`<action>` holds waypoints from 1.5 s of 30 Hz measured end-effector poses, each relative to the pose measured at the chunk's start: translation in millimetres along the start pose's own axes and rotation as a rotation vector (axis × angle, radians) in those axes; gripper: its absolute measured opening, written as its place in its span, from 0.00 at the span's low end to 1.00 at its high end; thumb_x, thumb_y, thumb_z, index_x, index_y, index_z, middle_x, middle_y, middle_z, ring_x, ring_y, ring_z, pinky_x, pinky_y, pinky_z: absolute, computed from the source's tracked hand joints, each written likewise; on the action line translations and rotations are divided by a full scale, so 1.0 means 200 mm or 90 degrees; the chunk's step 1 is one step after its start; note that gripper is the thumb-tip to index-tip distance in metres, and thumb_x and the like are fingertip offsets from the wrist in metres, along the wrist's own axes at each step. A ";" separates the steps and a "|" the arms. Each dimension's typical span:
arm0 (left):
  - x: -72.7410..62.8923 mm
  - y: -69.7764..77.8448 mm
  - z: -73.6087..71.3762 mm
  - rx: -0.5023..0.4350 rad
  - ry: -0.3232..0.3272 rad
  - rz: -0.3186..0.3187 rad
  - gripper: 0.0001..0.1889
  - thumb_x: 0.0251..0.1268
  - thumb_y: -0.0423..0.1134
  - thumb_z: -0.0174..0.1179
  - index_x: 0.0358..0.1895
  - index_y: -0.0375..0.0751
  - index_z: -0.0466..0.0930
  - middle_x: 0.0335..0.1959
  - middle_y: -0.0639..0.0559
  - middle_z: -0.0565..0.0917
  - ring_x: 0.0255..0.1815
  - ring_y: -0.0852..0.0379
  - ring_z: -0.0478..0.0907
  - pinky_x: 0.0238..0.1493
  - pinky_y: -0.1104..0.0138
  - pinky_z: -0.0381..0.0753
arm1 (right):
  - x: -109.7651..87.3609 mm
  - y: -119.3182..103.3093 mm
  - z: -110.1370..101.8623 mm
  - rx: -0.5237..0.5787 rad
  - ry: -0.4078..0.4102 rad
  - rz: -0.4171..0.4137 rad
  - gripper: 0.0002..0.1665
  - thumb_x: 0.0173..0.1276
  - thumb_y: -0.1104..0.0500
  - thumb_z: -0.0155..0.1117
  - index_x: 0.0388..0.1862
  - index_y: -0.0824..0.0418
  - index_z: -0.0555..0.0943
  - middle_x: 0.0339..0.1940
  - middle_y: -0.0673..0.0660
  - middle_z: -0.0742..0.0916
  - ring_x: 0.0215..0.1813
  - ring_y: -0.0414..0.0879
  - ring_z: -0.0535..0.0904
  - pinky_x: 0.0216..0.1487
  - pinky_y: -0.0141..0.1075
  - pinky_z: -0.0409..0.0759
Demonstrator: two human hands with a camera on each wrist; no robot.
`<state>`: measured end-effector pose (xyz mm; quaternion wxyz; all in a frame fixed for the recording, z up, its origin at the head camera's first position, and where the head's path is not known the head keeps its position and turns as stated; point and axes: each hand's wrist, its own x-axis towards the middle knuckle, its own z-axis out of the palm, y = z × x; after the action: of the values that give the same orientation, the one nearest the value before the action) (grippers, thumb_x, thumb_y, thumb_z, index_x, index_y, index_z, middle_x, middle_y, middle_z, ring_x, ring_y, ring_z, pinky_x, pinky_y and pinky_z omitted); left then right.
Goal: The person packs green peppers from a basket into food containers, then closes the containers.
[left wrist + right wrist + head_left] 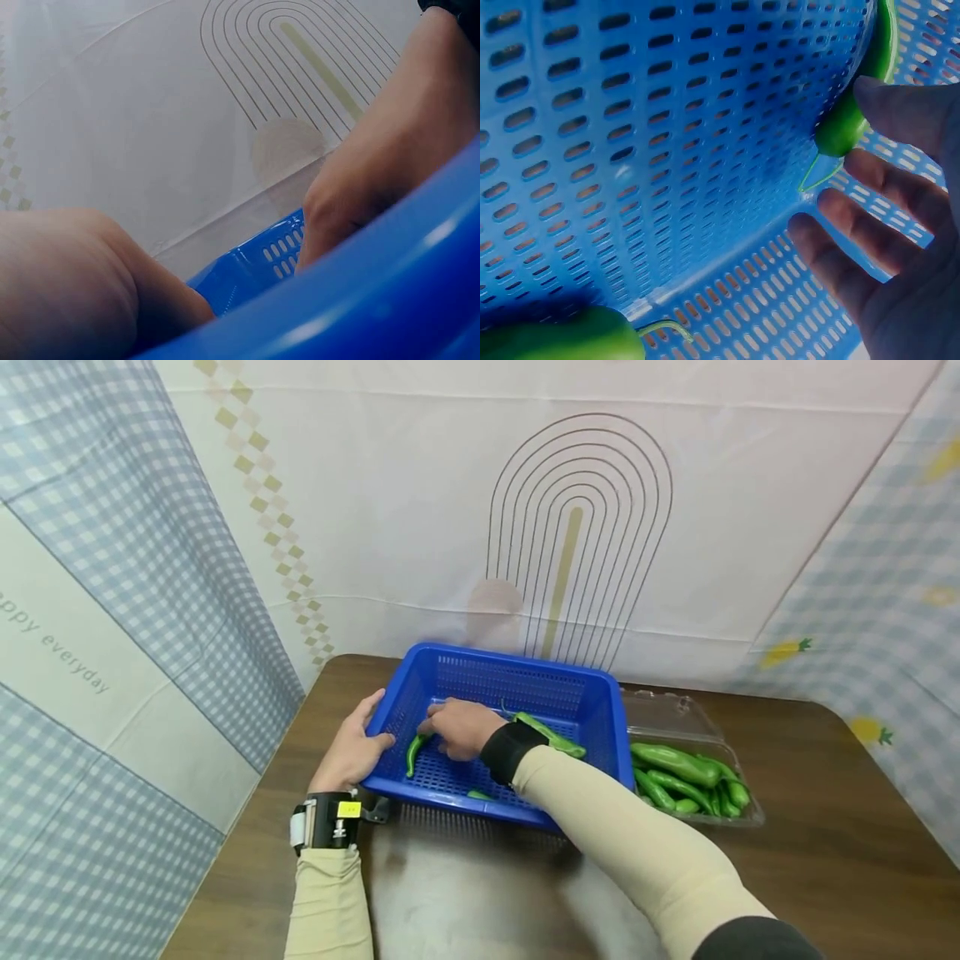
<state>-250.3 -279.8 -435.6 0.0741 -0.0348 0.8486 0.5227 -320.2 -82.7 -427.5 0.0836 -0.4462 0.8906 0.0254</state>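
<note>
A blue perforated basket (517, 664) stands on the table. At its left rim, my left hand (351, 750) holds the edge, thumb over the rim. Inside the basket reaches my right hand (465, 728), beside a curved green pepper (412, 758) at the left end. In the right wrist view, the thumb overlaps this pepper (844, 127) and the index fingertip is right at its stem end; the other fingers are extended and spread. Another green pepper (551, 735) lies to the right, partly behind my wrist. A bit of green (478, 795) shows near the front wall.
Right of the basket, a clear plastic box (752, 814) holds several green peppers (678, 766), its transparent lid (667, 714) folded back. All stand on a brown wooden table (817, 835). Behind hangs a white patterned cloth (390, 510), with checked cloth (150, 510) at the left.
</note>
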 end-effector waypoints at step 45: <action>-0.01 0.02 0.01 0.001 -0.009 -0.017 0.41 0.76 0.30 0.51 0.87 0.53 0.44 0.81 0.32 0.63 0.69 0.34 0.74 0.63 0.45 0.77 | -0.03 0.10 0.07 0.092 -0.008 0.154 0.15 0.64 0.69 0.63 0.25 0.52 0.72 0.25 0.47 0.71 0.30 0.43 0.67 0.33 0.35 0.67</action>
<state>-249.5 -276.6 -432.5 0.0871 -0.0420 0.8481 0.5210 -330.6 -63.8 -440.5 0.1175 -0.3280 0.9370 -0.0258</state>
